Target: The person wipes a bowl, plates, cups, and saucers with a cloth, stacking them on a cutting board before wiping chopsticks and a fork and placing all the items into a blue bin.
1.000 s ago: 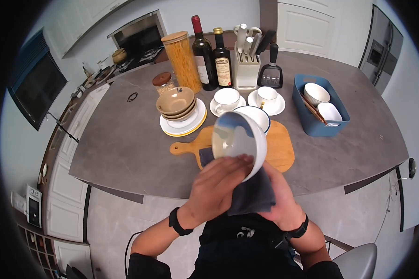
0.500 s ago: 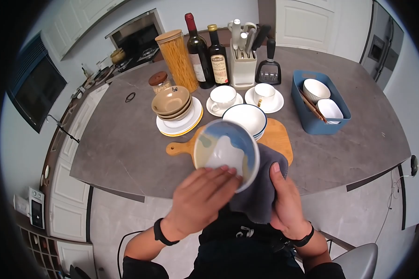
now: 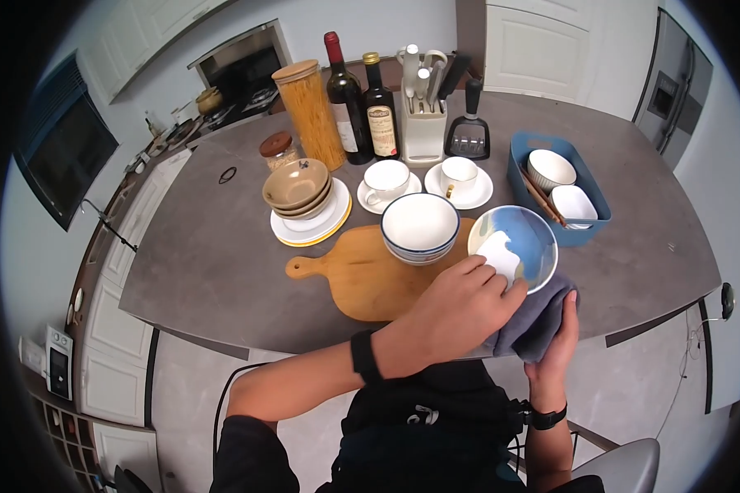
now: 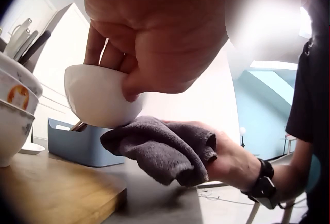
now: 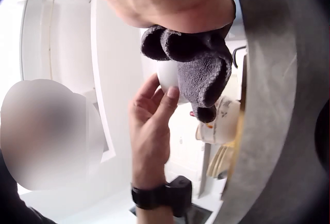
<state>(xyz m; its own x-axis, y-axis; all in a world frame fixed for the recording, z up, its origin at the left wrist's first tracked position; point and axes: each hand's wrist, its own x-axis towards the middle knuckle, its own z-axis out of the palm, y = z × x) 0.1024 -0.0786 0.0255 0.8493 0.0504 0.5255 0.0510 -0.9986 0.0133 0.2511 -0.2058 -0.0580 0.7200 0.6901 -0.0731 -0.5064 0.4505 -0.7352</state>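
A bowl [image 3: 524, 234] with a blue, cream and white inside is tilted in the air right of the cutting board. My left hand [image 3: 460, 311] pinches its near rim, fingers inside and thumb against the white outside, as the left wrist view shows on the bowl [image 4: 95, 95]. My right hand [image 3: 556, 349] holds a dark grey cloth [image 3: 534, 324] beneath the bowl, with the thumb along the cloth's edge. In the left wrist view the cloth [image 4: 160, 149] meets the bowl's underside. The right hand's other fingers are mostly hidden by the cloth.
Stacked white bowls [image 3: 420, 226] stand on the wooden cutting board [image 3: 370, 283]. Brown bowls [image 3: 296, 185] sit on plates at left. Behind are two cups on saucers, bottles [image 3: 380, 115] and a knife block [image 3: 424, 131]. A blue basket [image 3: 580, 234] with bowls stands at right.
Both hands have moved right with the bowl and the cloth, from over the board to beside it. The stacked white bowls, partly covered before, now show fully.
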